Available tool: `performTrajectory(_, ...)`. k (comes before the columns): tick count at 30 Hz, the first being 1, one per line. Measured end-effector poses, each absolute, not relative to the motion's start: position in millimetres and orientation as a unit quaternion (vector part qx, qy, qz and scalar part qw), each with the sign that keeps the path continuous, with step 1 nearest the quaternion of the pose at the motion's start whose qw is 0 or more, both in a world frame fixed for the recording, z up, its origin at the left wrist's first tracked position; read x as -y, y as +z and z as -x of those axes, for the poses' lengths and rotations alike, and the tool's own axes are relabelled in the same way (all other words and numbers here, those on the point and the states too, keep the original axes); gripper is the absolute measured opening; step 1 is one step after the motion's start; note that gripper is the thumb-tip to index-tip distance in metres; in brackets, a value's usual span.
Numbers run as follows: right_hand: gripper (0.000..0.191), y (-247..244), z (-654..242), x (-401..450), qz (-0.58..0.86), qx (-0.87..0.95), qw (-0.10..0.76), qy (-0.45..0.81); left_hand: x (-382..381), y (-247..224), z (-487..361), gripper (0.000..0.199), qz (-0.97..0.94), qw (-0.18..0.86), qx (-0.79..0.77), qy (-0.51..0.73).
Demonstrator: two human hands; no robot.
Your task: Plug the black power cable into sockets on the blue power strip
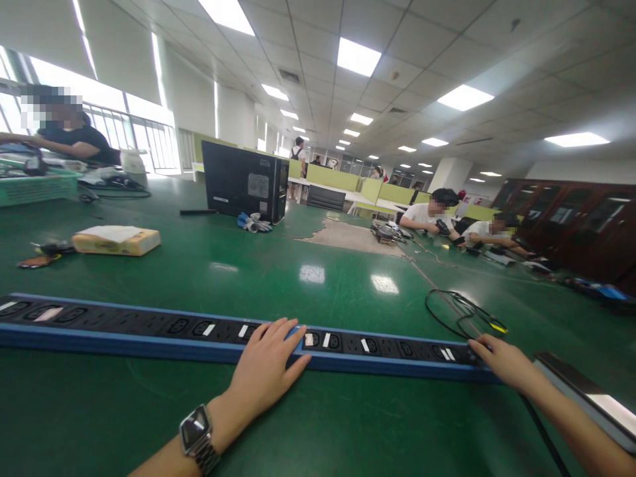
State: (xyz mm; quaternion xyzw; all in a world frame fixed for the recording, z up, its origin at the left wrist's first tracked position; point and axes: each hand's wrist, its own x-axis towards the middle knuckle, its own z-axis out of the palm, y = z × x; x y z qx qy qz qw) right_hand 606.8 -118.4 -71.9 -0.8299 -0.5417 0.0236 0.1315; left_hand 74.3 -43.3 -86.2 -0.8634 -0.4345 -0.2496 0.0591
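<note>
A long blue power strip with black sockets and small white labels lies across the green table in front of me. My left hand, a watch on its wrist, rests flat over the middle of the strip with fingers stretched out. At the strip's right end, my right hand has its fingers closed around a small dark part at the last sockets. What exactly sits between those fingers is hidden. A black cable runs toward me from beneath the right forearm.
Beyond the strip's right end lies a coiled black cable. A tablet-like device is by my right forearm. Farther back are a tissue pack, a black computer case, gloves and a green basket. Other people sit around the table.
</note>
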Motion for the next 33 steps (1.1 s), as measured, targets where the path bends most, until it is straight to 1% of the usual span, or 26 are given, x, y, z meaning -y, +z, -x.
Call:
performTrajectory(7, 0.039, -85, -607, 125, 0.838, 0.525, 0.146, 0.025, 45, -89, -74, 0.043, 0.861, 0.055, 0.432, -0.262)
performTrajectory(13, 0.03, -80, -604, 122, 0.837, 0.534, 0.118, 0.018, 44, -88, -73, 0.044, 0.863, 0.059, 0.432, -0.253)
performTrajectory(18, 0.031, -79, -592, 123, 0.836, 0.541, 0.092, 0.004, 44, -88, -72, 0.044, 0.865, 0.056, 0.427, -0.258)
performTrajectory(21, 0.031, -82, -587, 123, 0.836, 0.54, 0.094, 0.0, 44, -89, -72, 0.044, 0.865, 0.058, 0.426, -0.259)
performTrajectory(28, 0.036, -78, -579, 128, 0.841, 0.53, 0.106, 0.001, 44, -87, -73, 0.044, 0.865, 0.055, 0.428, -0.254)
performTrajectory(30, 0.038, -67, -576, 131, 0.844, 0.527, 0.102, -0.002, 44, -87, -73, 0.043, 0.864, 0.055, 0.43, -0.254)
performTrajectory(33, 0.048, -43, -566, 130, 0.859, 0.501, 0.1, -0.033, 44, -87, -74, 0.044, 0.864, 0.054, 0.434, -0.248)
